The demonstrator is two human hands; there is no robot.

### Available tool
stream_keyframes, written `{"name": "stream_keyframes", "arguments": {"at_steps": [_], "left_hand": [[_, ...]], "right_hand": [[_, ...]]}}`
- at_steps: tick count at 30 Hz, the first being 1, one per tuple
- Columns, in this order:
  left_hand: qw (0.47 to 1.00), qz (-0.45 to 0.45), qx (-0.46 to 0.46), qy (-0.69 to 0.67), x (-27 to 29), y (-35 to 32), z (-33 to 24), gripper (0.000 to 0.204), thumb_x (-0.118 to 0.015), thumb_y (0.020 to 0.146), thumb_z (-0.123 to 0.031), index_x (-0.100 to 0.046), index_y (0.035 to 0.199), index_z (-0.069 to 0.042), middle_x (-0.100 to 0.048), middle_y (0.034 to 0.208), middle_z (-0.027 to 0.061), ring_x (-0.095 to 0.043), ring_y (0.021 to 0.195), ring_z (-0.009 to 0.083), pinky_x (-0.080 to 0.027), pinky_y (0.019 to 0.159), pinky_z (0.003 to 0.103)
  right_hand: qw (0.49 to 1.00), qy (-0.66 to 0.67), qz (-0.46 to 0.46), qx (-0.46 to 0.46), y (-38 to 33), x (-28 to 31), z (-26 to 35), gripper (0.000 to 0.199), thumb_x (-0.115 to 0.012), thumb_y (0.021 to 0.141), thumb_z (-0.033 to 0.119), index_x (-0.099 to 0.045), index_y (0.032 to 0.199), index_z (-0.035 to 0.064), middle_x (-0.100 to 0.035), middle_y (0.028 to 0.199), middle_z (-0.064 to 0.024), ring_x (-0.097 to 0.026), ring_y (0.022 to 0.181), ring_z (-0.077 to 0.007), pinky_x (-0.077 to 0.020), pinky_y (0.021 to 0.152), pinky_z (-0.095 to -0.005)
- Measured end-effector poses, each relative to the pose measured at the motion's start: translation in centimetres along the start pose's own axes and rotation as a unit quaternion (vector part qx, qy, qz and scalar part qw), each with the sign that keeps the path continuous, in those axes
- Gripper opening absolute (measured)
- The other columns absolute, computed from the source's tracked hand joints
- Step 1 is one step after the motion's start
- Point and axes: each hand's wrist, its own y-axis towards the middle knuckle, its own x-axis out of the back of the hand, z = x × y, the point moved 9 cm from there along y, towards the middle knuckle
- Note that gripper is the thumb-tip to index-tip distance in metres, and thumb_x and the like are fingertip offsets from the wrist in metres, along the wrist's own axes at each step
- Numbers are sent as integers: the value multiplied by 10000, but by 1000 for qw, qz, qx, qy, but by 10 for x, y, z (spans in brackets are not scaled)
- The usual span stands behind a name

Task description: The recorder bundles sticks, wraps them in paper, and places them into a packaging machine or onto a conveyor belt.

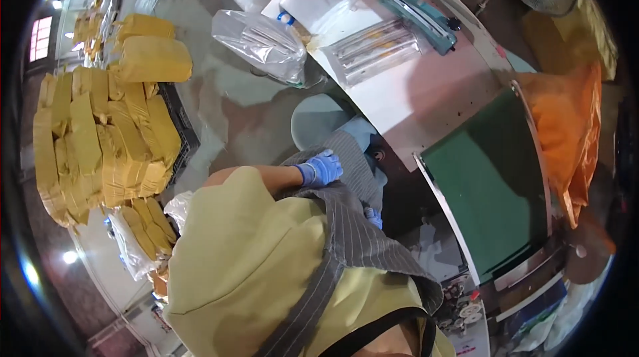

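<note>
My left hand (322,169), in a blue and white glove, rests on the grey striped apron (385,257) over my lap. Its fingers lie on the cloth and hold nothing I can see. Of my right hand (374,218) only a small blue-gloved part shows past the apron's edge; its fingers are mostly hidden. Ahead to the right, apart from both hands, a white tabletop (416,100) carries a clear plastic pack of long thin pieces (379,50). Beside that pack lies a long teal bag sealer (421,18).
A green conveyor belt (489,184) runs along my right, with an orange sheet (562,137) beyond it. Yellow wrapped bundles (110,144) are stacked at the left. A clear bag (263,44) stands left of the table, near a pale round stool-like shape (316,120).
</note>
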Motion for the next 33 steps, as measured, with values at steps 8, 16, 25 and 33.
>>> {"name": "stream_keyframes", "arguments": {"at_steps": [8,16,25,33], "left_hand": [[944,94,172,-265,-7,-12,56,258,-438,791,-308,-581,832,-97,-603,719,161,-581,672,353,-453,603,447],[899,153,309,-270,-84,4,201,285,-425,793,-299,-575,867,-68,-597,804,190,-574,783,356,-430,680,464],[935,-179,168,-256,12,54,321,178,-510,764,-260,-524,710,-90,-545,647,154,-532,633,345,-422,583,417],[630,-338,656,240,152,-242,556,250,-488,754,-223,-629,911,-90,-389,1262,139,-380,1147,282,-295,959,404]], "right_hand": [[994,87,36,51,200,-94,56,234,-483,792,289,-567,919,112,-569,929,-132,-518,910,-329,-415,739,-435],[951,262,151,61,397,-23,302,313,-479,798,326,-595,799,35,-563,785,-231,-542,787,-387,-424,686,-417],[952,243,66,175,526,-39,291,230,-539,774,213,-576,915,36,-574,788,-189,-558,742,-343,-445,690,-391],[878,90,-185,432,492,123,640,354,-590,753,152,-490,1048,-15,-510,1025,-161,-504,910,-307,-414,775,-347]]}}
